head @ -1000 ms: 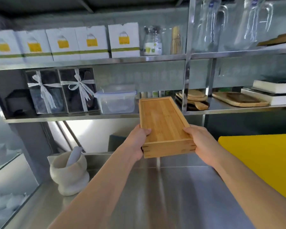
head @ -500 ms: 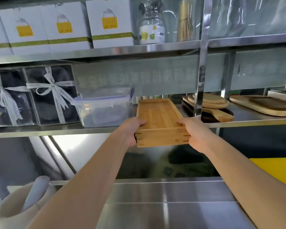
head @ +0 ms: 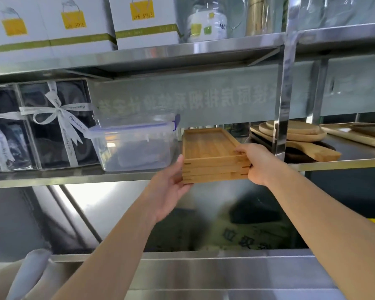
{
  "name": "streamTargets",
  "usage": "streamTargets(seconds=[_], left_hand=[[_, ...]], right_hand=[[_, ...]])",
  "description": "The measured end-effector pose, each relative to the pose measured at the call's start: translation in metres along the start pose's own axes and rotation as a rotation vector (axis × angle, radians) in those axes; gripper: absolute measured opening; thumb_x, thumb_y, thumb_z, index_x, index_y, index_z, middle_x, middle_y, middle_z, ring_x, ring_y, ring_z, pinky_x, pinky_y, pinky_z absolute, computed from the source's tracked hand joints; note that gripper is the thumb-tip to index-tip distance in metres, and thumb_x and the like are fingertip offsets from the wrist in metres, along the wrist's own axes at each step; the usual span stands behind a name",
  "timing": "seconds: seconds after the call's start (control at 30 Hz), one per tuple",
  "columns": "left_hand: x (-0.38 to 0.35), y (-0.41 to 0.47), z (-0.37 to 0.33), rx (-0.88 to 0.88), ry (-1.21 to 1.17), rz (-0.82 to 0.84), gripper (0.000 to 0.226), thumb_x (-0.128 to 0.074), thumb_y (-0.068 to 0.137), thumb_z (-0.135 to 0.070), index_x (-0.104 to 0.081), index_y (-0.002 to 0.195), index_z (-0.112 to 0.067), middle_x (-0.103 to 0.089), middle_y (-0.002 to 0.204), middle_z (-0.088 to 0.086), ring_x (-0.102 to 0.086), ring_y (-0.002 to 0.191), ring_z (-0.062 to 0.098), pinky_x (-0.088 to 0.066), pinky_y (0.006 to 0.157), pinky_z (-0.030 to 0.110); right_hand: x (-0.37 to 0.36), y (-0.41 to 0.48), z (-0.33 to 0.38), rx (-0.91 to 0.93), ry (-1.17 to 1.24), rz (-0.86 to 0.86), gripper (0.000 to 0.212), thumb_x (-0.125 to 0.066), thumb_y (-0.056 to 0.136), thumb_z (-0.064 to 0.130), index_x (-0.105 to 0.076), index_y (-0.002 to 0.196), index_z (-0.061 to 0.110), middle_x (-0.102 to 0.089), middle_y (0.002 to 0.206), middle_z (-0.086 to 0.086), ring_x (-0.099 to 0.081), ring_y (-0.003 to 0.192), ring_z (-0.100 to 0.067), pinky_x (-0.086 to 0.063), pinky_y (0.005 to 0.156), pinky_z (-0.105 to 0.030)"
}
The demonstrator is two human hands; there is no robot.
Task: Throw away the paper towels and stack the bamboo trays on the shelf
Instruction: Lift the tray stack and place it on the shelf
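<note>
Steel shelving fills the far wall, with a steel counter (head: 236, 276) near the camera at the bottom. On the lower shelf (head: 74, 177) a stack of bamboo trays (head: 212, 156) sits at the front edge, its near end overhanging the lip a little, far end reaching back into the shelf. Stack looks like three or four trays, long side running near to far, top tray open side up. Left hand (head: 171, 187) is at the stack's near left corner, palm turned toward the trays, fingers loosely open and partly under the bottom edge; cannot tell if they press on it. Right hand (head: 258, 164) wraps the near right corner, thumb on the top rim, fingers curled around the side, gripping the stack. Just left of the trays stands a clear plastic tub (head: 134, 146) with a blue-trimmed lid, close to the stack but whether touching is unclear. Further left are dark gift boxes (head: 59, 126) tied with white ribbon. Right of the trays, past a steel post (head: 283, 94), round wooden boards (head: 294, 133) lie stacked. Upper shelf holds white boxes (head: 143, 22) with yellow labels and a glass jar (head: 207, 20). A white mortar (head: 20, 276) with pestle sits at the near left on the counter.
</note>
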State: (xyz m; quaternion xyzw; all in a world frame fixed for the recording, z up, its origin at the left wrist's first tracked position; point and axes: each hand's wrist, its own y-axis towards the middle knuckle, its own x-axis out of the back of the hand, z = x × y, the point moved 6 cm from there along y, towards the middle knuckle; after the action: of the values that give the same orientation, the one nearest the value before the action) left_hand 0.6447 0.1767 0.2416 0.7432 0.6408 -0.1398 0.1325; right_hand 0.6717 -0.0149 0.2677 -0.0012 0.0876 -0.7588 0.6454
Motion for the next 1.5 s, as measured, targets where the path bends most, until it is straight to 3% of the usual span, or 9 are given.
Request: streamTargets(seconds=[0.07, 0.2, 0.33, 0.5, 0.67, 0.8, 1.07, 1.33, 1.5], left_hand=[[0.001, -0.011, 0.012, -0.041, 0.118, 0.019, 0.044, -0.063, 0.085, -0.016, -0.052, 0.126, -0.005, -0.067, 0.118, 0.009, -0.062, 0.111, 0.017, -0.043, 0.105, 0.034], [-0.005, -0.016, 0.012, -0.16, 0.391, -0.112, 0.02, -0.066, 0.086, -0.014, -0.066, 0.106, -0.018, -0.073, 0.092, -0.008, -0.065, 0.089, 0.003, -0.05, 0.077, 0.013], [-0.003, -0.014, 0.007, -0.244, 0.517, -0.253, 0.021, -0.065, 0.086, -0.008, -0.067, 0.106, -0.013, -0.067, 0.076, -0.006, -0.065, 0.076, 0.006, -0.05, 0.061, 0.007], [0.007, -0.006, 0.001, -0.294, 0.719, -0.353, 0.019, -0.06, 0.09, -0.011, -0.069, 0.106, -0.011, -0.066, 0.067, 0.002, -0.064, 0.061, 0.01, -0.048, 0.051, 0.002], [0.014, 0.007, -0.001, -0.311, 0.86, -0.449, 0.016, -0.061, 0.089, -0.022, -0.07, 0.093, -0.009, -0.064, 0.071, 0.001, -0.056, 0.062, 0.014, -0.052, 0.077, 0.032], [0.014, 0.02, -0.007, -0.316, 0.974, -0.517, 0.023, -0.062, 0.088, -0.028, -0.071, 0.096, -0.008, -0.071, 0.093, 0.007, -0.056, 0.074, 0.015, -0.047, 0.081, 0.031], [-0.001, 0.035, -0.012, -0.408, 1.028, -0.522, 0.036, -0.065, 0.087, -0.023, -0.057, 0.12, -0.013, -0.064, 0.122, 0.005, -0.061, 0.11, 0.026, -0.046, 0.098, 0.04], [0.003, 0.04, -0.012, -0.435, 0.965, -0.48, 0.031, -0.05, 0.094, -0.032, -0.067, 0.11, -0.011, -0.063, 0.089, 0.001, -0.056, 0.079, 0.017, -0.039, 0.075, 0.023], [0.005, 0.044, -0.013, -0.409, 0.946, -0.472, 0.034, -0.052, 0.093, -0.029, -0.064, 0.118, -0.008, -0.068, 0.107, 0.01, -0.06, 0.09, 0.022, -0.045, 0.087, 0.029]], right_hand=[[0.0, -0.002, 0.0, -0.007, 0.053, 0.058, 0.02, -0.054, 0.091, 0.03, -0.056, 0.103, 0.014, -0.059, 0.093, -0.008, -0.057, 0.082, -0.024, -0.048, 0.074, -0.039], [0.009, -0.007, -0.01, 0.11, -0.063, 0.119, 0.058, -0.052, 0.081, 0.061, -0.047, 0.126, 0.025, -0.055, 0.119, -0.003, -0.053, 0.111, -0.028, -0.044, 0.094, -0.054], [0.023, -0.027, -0.019, 0.447, -0.281, 0.064, 0.084, -0.055, 0.069, 0.056, -0.031, 0.143, 0.023, -0.045, 0.141, 0.004, -0.038, 0.133, -0.019, -0.026, 0.113, -0.044], [0.019, -0.016, -0.03, 0.614, -0.507, 0.089, 0.047, -0.058, 0.088, 0.02, -0.046, 0.133, 0.026, -0.059, 0.121, 0.015, -0.043, 0.128, -0.013, -0.026, 0.115, -0.046], [0.009, 0.012, -0.025, 0.605, -0.866, -0.056, 0.039, -0.047, 0.094, 0.029, -0.049, 0.132, 0.024, -0.051, 0.14, 0.004, -0.01, 0.145, -0.025, -0.003, 0.117, -0.049], [0.0, 0.022, -0.022, 0.59, -0.89, -0.054, 0.04, -0.045, 0.094, 0.028, -0.046, 0.134, 0.023, -0.046, 0.145, 0.001, -0.002, 0.146, -0.026, -0.004, 0.117, -0.05], [0.006, 0.039, -0.011, 0.561, -0.974, -0.15, 0.038, -0.041, 0.095, 0.036, -0.06, 0.111, 0.007, -0.066, 0.108, -0.012, -0.054, 0.115, -0.03, -0.028, 0.112, -0.048], [0.012, 0.039, -0.012, 0.588, -0.928, -0.182, 0.042, -0.031, 0.099, 0.036, -0.062, 0.09, 0.01, -0.062, 0.089, -0.01, -0.053, 0.097, -0.025, -0.025, 0.096, -0.039], [0.01, 0.037, -0.014, 0.61, -0.963, -0.204, 0.039, -0.032, 0.099, 0.034, -0.064, 0.099, 0.013, -0.066, 0.096, -0.009, -0.053, 0.103, -0.025, -0.024, 0.092, -0.037]])
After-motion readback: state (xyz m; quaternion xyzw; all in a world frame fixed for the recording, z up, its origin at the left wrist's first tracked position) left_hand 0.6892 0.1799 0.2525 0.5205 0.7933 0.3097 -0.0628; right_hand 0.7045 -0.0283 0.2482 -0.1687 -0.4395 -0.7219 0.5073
